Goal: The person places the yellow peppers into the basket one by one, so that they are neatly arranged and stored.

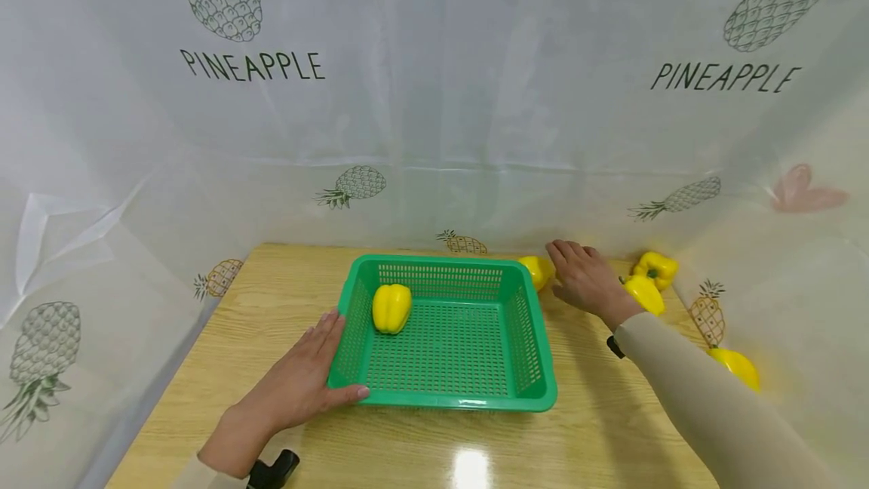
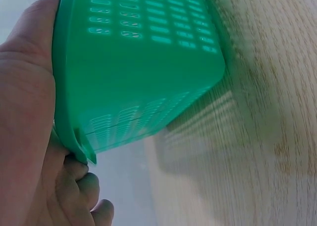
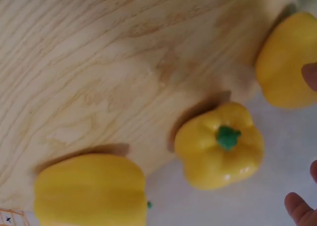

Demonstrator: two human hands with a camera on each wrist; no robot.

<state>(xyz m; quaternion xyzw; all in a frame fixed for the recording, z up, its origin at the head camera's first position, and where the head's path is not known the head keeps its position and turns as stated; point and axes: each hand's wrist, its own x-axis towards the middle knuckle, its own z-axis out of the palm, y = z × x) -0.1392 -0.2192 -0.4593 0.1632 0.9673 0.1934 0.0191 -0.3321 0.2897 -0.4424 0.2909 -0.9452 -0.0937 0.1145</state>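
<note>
A green plastic basket (image 1: 441, 398) holds one yellow bell pepper (image 1: 392, 308) near its left wall. My left hand (image 1: 299, 376) rests along the basket's left rim, fingers straight, with the thumb lying over the near left corner. In the left wrist view the basket's perforated side (image 2: 138, 72) stands beside the palm. Beyond the basket's far right corner, my right hand (image 1: 584, 278) reaches beside another yellow bell pepper (image 1: 535, 272), fingers extended. Seen from the right wrist, a fingertip (image 3: 310, 77) overlaps that pepper (image 3: 285, 62), and nothing is gripped.
More yellow bell peppers lie to the right: one (image 1: 645, 294) by the right wrist, one (image 1: 655, 269) at the far corner, one (image 1: 736, 368) along the right edge. A white pineapple-printed sheet (image 1: 475, 112) surrounds the wooden table (image 1: 224, 345) at the back and sides.
</note>
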